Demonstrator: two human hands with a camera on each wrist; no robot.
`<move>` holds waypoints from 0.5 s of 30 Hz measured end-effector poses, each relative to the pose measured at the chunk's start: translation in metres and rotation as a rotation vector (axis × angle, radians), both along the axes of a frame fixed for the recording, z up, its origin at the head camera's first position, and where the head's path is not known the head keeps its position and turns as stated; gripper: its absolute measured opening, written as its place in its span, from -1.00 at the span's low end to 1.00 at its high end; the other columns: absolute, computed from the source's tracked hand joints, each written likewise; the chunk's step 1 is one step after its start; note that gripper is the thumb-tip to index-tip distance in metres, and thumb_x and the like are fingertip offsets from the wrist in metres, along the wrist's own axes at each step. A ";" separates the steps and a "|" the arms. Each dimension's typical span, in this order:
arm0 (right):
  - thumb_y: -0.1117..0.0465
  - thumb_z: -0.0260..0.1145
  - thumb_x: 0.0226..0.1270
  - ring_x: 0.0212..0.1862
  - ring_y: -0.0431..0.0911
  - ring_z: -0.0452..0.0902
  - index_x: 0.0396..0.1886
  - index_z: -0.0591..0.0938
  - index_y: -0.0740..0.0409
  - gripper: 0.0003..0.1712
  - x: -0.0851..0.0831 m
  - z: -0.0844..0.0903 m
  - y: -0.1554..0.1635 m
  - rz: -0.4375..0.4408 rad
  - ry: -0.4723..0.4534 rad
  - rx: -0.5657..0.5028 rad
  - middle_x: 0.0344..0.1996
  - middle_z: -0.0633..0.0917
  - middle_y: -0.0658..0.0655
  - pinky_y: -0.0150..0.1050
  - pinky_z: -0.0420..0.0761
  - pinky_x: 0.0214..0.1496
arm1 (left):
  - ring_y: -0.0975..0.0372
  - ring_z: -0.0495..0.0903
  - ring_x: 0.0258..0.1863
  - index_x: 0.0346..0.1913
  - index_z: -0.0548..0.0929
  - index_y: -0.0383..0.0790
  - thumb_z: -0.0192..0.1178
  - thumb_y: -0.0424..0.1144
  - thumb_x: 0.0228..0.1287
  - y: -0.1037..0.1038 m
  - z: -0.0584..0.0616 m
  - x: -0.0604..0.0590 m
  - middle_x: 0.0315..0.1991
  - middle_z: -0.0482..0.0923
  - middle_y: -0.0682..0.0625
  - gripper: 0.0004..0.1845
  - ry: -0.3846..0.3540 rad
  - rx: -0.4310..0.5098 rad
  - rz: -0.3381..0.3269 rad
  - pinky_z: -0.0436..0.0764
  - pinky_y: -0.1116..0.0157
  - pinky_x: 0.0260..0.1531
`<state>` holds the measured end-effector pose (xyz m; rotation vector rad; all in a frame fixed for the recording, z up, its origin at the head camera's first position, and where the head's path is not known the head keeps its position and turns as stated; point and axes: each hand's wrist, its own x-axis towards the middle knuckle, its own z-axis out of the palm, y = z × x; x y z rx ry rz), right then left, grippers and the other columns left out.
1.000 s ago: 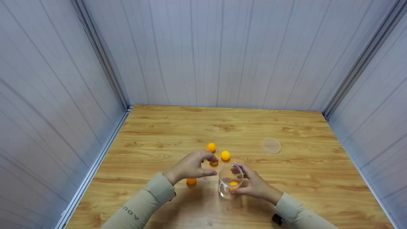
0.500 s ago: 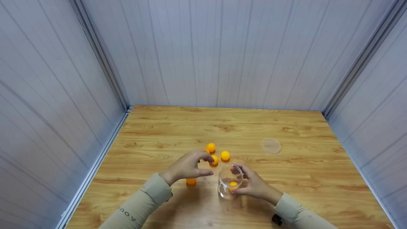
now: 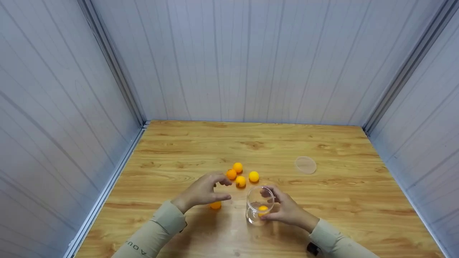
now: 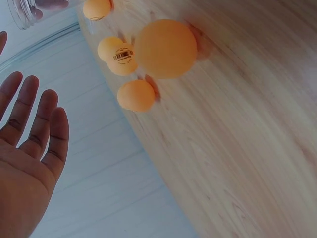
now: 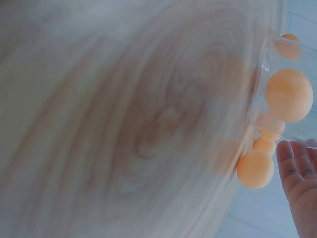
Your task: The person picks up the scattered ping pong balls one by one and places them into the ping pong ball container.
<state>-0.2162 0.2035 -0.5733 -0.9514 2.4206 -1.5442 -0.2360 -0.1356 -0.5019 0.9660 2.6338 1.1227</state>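
Five orange balls lie on the wooden table in the head view. Four sit as a loose group beyond my hands: a far ball, a left ball just beside it, a near ball and a yellower ball to the right. The fifth ball is partly hidden by my left hand, which holds nothing, its thumb and bent fingers spread well apart. My right hand grips the side of a clear jar, which stands upright with its mouth uncovered and one more ball inside. A thin translucent disc lies flat, farther off to the right.

From my left wrist, I see my fingers loosely extended and the palm bare. One ball looms largest, with smaller ones past it, one bearing dark print. Part of the jar shows at the top left corner.

From my right wrist, my fingers lie against the jar at the right edge; the thumb is out of sight. The jar's ball shows large through the wall, with other balls around it.
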 end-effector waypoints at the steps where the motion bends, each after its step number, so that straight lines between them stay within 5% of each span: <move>1: 0.14 0.75 0.12 0.29 0.40 0.62 0.44 0.43 0.32 -0.02 0.000 0.000 0.000 0.000 0.003 -0.001 0.27 0.65 0.49 0.12 0.71 0.31 | -0.07 0.65 0.11 0.11 0.77 -0.20 0.53 -0.11 0.38 -0.001 -0.001 0.000 0.05 0.73 -0.10 -0.65 0.001 0.004 0.003 0.68 -0.15 0.14; 15: 0.15 0.75 0.14 0.28 0.36 0.63 0.43 0.43 0.33 -0.04 -0.001 0.000 0.001 0.010 0.026 0.000 0.26 0.65 0.48 0.12 0.72 0.28 | 0.01 0.65 0.14 0.16 0.75 -0.20 0.50 -0.06 0.40 -0.019 -0.008 -0.001 0.09 0.74 -0.05 -0.59 -0.028 -0.021 0.024 0.67 -0.14 0.21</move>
